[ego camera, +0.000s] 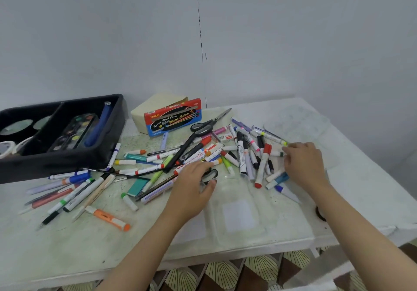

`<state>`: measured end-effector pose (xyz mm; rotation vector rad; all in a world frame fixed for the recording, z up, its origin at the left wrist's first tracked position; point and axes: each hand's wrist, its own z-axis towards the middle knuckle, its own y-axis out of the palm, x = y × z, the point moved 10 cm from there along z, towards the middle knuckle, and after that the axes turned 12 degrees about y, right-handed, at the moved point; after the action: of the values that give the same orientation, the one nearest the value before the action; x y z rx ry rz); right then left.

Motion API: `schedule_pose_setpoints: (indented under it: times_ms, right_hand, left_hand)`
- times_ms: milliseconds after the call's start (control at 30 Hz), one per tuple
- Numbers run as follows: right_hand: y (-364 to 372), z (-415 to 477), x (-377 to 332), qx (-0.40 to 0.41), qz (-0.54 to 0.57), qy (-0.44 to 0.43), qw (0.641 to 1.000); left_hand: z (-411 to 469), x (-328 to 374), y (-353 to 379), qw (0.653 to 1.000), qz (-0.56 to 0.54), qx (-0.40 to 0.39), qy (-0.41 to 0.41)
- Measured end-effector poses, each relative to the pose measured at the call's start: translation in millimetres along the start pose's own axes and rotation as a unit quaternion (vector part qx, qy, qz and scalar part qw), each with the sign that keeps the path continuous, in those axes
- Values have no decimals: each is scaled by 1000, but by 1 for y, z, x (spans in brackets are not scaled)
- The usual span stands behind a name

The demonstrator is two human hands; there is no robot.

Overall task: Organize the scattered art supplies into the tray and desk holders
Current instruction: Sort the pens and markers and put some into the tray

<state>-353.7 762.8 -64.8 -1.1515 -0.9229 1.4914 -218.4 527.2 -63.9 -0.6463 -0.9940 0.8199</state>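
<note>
Several markers, pens and brushes [243,153] lie scattered across the white table [90,241]. At the back left stands a black tray [63,157], with a paint palette [74,132] and a blue tool [99,126] inside. My left hand [191,189] pinches the black loop handle [211,174] of something in the middle of the pile. My right hand [304,164] reaches into the right side of the pile, fingertips touching a white marker [276,154]. A clear container [239,216] with a white label lies between my forearms.
Grey-handled scissors [203,127] lie behind the pile. A red and blue watercolour box [173,117] leans on a cream box [155,104] near the wall. Tape rolls [8,148] sit at the tray's left end. A black ring [320,214] lies at the table's right edge.
</note>
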Motion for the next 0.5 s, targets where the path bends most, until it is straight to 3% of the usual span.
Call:
schedule_pose_setpoints:
  times_ms: [100,233,367,500]
  right_hand:
    - [1,10,1,1,1,-19,1000]
    - [-3,14,12,-6,133,11,991]
    - [-30,0,18,30,371,27,928]
    - [-53,-20,23,70,483,15,873]
  left_hand:
    - [33,7,17,999,-16,-8,28]
    - [77,20,39,997,-4,-32,63]
    - [117,33,55,997,7,-39,73]
    - [151,36,76,996,69,-45,44]
